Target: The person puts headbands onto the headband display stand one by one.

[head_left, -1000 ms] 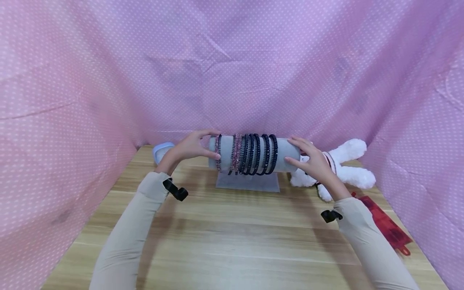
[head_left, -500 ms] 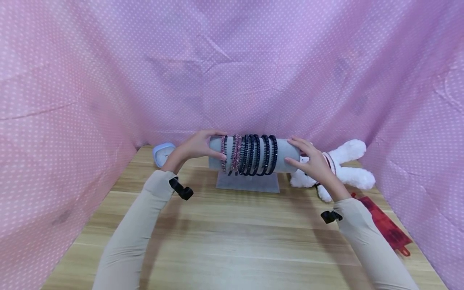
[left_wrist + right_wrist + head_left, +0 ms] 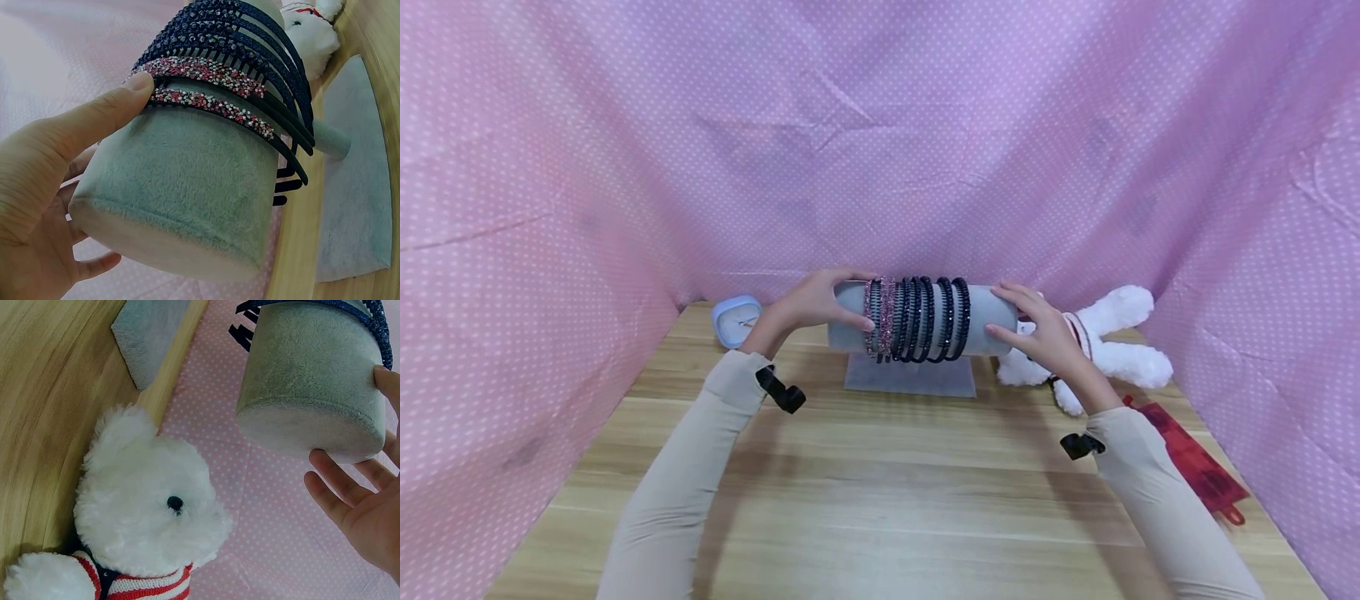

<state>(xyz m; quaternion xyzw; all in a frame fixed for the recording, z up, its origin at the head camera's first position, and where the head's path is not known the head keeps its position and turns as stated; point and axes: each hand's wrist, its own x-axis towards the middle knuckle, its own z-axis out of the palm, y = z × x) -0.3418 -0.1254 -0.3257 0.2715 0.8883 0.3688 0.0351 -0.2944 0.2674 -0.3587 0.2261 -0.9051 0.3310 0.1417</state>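
Observation:
A grey plush headband stand (image 3: 988, 321), a padded roll on a flat base (image 3: 910, 379), bears several headbands. Dark beaded ones (image 3: 928, 321) sit around its middle, with two pink glittery ones on the left. My left hand (image 3: 811, 300) straddles the roll's left part and holds the outermost pink glitter headband (image 3: 212, 111), the thumb at its edge; the other fingertips are hidden behind the roll. At the opposite end, my right hand (image 3: 1047, 333) grips the roll, its thumb on the side and fingers at the end face (image 3: 312, 434).
A white plush dog (image 3: 1120, 342) in a striped top lies right of the stand. Beyond my right sleeve is a red translucent pouch (image 3: 1195, 462). A small blue-framed clock (image 3: 733, 321) stands behind my left wrist. Pink dotted cloth (image 3: 880, 150) surrounds the wooden table (image 3: 880, 500).
My left hand has slid the outermost pink headband rightward along the roll, close beside the other pink one. My right hand has kept its place on the roll's right end.

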